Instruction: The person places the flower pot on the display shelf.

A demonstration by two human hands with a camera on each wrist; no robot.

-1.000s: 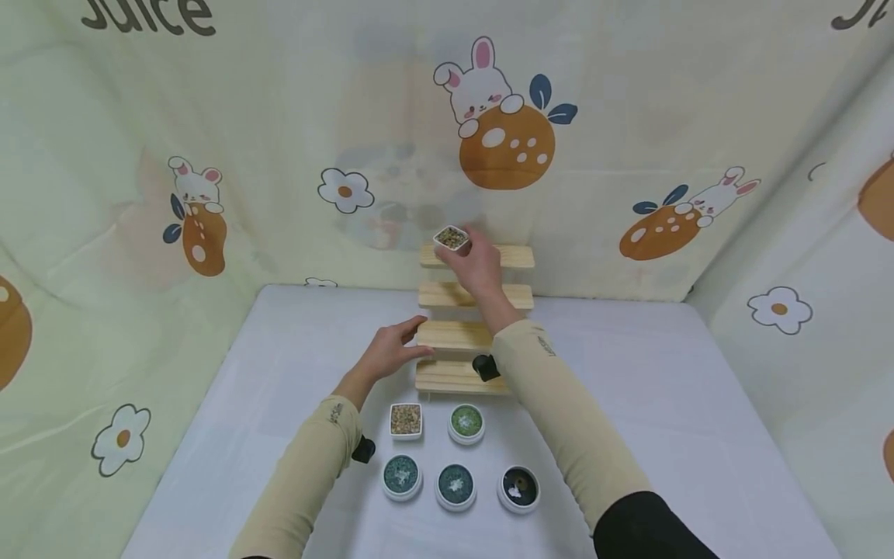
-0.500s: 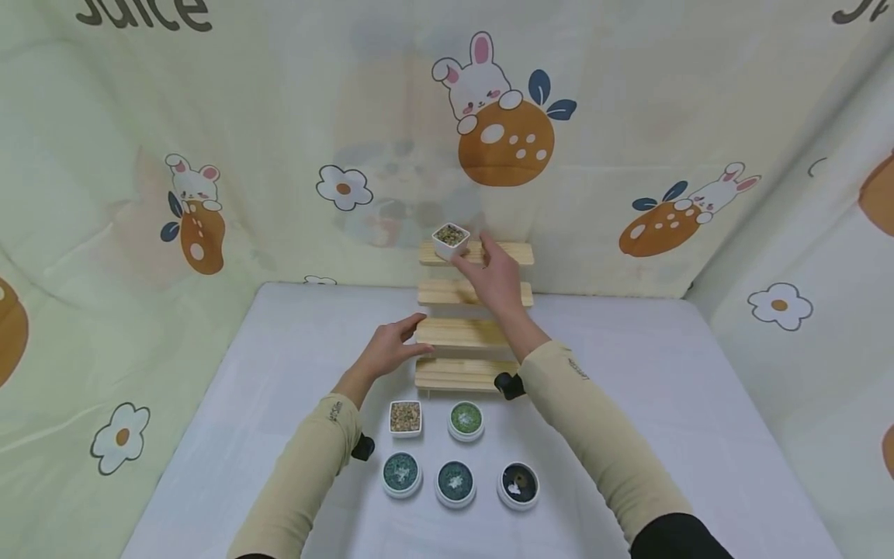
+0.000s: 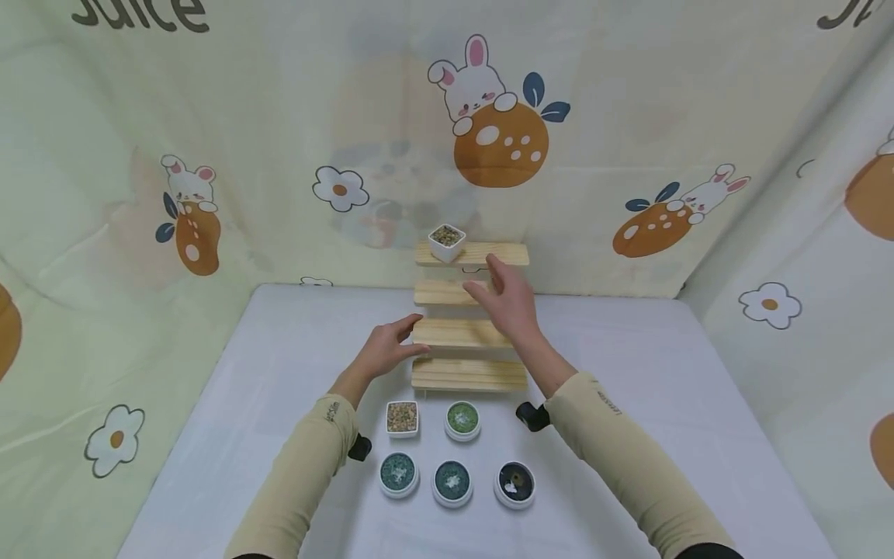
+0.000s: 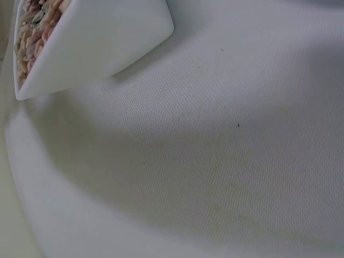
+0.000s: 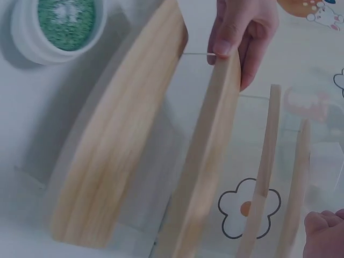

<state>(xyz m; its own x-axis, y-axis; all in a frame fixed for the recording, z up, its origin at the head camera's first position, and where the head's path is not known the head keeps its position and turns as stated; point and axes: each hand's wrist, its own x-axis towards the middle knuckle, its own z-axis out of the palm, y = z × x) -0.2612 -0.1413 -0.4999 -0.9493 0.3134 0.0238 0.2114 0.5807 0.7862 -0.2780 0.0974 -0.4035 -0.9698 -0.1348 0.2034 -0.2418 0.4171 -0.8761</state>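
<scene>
A stepped wooden rack with several pale boards stands at the back of the table. On the left end of its top board sits a white square pot filled with small brownish gravel. My left hand grips the left end of the second board from the front; in the right wrist view its thumb lies on the board's front edge and its fingers go behind. My right hand hovers before the upper boards, thumb and fingers apart, holding nothing. That hand shows only partly in the right wrist view.
In front of the rack stand another square gravel pot, a round pot with green filling, two with teal filling, and a dark-filled one. A printed curtain hangs behind.
My right hand has let go of the square gravel pot on the top board and drawn back down and to the right. The left hand stays at the rack.
</scene>
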